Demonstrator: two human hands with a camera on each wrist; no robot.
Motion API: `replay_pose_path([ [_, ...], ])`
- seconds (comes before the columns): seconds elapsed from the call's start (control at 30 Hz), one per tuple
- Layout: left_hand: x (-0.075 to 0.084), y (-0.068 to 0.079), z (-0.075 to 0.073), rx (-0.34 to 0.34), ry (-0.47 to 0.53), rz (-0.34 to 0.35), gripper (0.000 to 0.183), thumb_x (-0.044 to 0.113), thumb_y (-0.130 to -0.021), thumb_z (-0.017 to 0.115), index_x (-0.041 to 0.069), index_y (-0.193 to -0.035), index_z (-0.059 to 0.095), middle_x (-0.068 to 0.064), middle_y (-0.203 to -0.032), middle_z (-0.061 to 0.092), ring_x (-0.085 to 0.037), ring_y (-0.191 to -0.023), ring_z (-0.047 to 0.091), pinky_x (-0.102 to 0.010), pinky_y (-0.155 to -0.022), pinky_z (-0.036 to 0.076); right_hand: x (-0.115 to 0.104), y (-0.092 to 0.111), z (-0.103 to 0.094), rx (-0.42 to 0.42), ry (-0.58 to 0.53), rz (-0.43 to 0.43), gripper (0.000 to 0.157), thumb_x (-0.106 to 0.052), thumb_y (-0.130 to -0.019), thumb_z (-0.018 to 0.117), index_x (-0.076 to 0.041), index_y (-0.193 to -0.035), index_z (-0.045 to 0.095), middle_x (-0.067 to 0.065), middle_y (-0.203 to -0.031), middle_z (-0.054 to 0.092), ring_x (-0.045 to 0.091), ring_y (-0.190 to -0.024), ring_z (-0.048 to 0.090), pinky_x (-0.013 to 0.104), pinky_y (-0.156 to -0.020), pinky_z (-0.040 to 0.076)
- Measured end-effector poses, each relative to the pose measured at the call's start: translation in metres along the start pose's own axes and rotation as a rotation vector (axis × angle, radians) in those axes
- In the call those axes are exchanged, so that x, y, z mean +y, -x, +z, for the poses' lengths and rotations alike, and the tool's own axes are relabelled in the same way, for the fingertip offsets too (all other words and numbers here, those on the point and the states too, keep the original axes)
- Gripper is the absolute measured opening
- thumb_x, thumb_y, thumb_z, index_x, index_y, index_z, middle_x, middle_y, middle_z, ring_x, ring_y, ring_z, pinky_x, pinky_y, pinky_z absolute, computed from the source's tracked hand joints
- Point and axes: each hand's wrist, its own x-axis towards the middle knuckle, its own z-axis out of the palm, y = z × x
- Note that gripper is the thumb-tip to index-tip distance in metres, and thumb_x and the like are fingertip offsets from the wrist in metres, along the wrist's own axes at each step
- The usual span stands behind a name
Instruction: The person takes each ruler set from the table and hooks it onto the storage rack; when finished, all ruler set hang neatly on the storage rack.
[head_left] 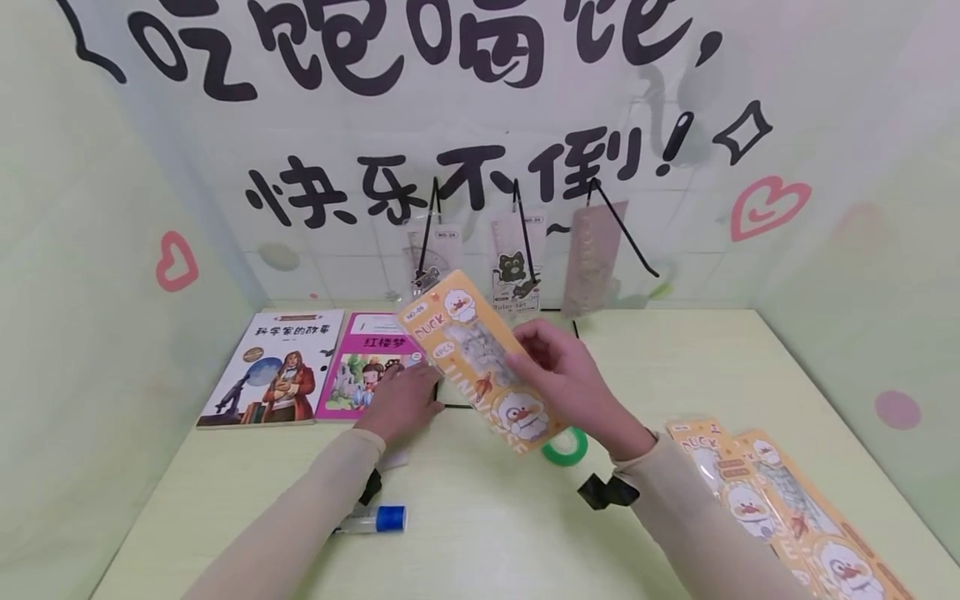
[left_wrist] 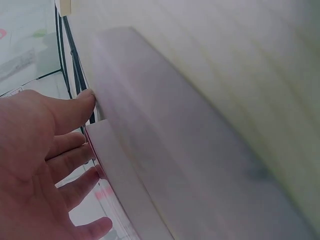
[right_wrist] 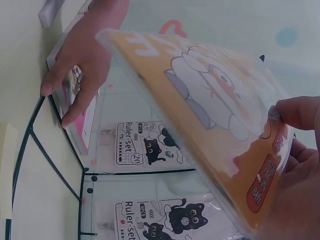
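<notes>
My right hand point(head_left: 558, 367) pinches an orange duck stationery pack point(head_left: 487, 367) by its right edge, thumb across the front. The pack is tilted in the air, in front of a black wire rack point(head_left: 459, 407). In the right wrist view the pack's duck-printed face point(right_wrist: 220, 90) is close to the camera. My left hand point(head_left: 405, 400) reaches over the right edge of a pink book point(head_left: 348, 408), its thumb and fingertips at the rack's base wire. Loosely spread fingers point(left_wrist: 75, 160) show in the left wrist view. Cat ruler sets point(head_left: 513, 267) hang on the rack's hooks.
A white book point(head_left: 258, 358) lies left of the pink one. More orange duck packs point(head_left: 750, 500) overlap at the table's front right. A green ring point(head_left: 566, 457) sits below my right hand, and a blue-capped clear tube point(head_left: 390, 518) lies near my left forearm.
</notes>
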Motion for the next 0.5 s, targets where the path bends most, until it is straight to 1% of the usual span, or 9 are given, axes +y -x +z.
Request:
replay_pose_path([
  [0.1, 0.000, -0.002, 0.002, 0.004, -0.024, 0.007, 0.053, 0.039, -0.082, 0.064, 0.018, -0.129, 0.050, 0.004, -0.133, 0.048, -0.019, -0.129, 0.034, -0.050, -0.108, 0.017, 0.002, -0.006, 0.002, 0.005, -0.020, 0.007, 0.017, -0.018, -0.090, 0.058, -0.007, -0.102, 0.055, 0.009, -0.091, 0.061, 0.023, -0.072, 0.056, 0.032, -0.059, 0.053],
  [0.17, 0.000, -0.002, 0.003, 0.009, -0.023, 0.021, 0.051, 0.037, -0.082, 0.065, 0.018, -0.127, 0.051, 0.003, -0.132, 0.049, -0.020, -0.128, 0.035, -0.050, -0.108, 0.018, 0.004, -0.009, 0.002, 0.009, -0.012, 0.019, 0.017, -0.018, -0.090, 0.058, -0.007, -0.102, 0.055, 0.009, -0.091, 0.061, 0.022, -0.073, 0.056, 0.031, -0.060, 0.053],
  [0.33, 0.000, -0.003, 0.004, 0.019, -0.016, 0.045, 0.051, 0.035, -0.081, 0.066, 0.017, -0.127, 0.052, 0.001, -0.132, 0.049, -0.022, -0.128, 0.036, -0.051, -0.107, 0.019, 0.010, -0.016, 0.004, 0.023, -0.008, 0.060, 0.019, -0.017, -0.090, 0.058, -0.006, -0.104, 0.055, 0.010, -0.092, 0.062, 0.023, -0.075, 0.056, 0.032, -0.063, 0.053],
  [0.43, -0.001, -0.002, 0.004, 0.025, -0.023, 0.049, 0.051, 0.036, -0.082, 0.066, 0.017, -0.127, 0.051, 0.000, -0.132, 0.049, -0.022, -0.128, 0.036, -0.050, -0.107, 0.020, 0.016, -0.025, 0.008, 0.054, -0.020, 0.091, 0.019, -0.019, -0.089, 0.058, -0.007, -0.105, 0.055, 0.009, -0.093, 0.063, 0.022, -0.077, 0.057, 0.031, -0.065, 0.053],
  [0.5, -0.002, -0.002, 0.003, 0.030, -0.022, 0.054, 0.052, 0.035, -0.082, 0.066, 0.015, -0.127, 0.051, -0.002, -0.132, 0.049, -0.023, -0.127, 0.037, -0.051, -0.107, 0.021, 0.021, -0.033, 0.012, 0.094, -0.020, 0.109, 0.019, -0.021, -0.089, 0.059, -0.009, -0.103, 0.055, 0.007, -0.094, 0.064, 0.020, -0.079, 0.059, 0.031, -0.067, 0.053],
])
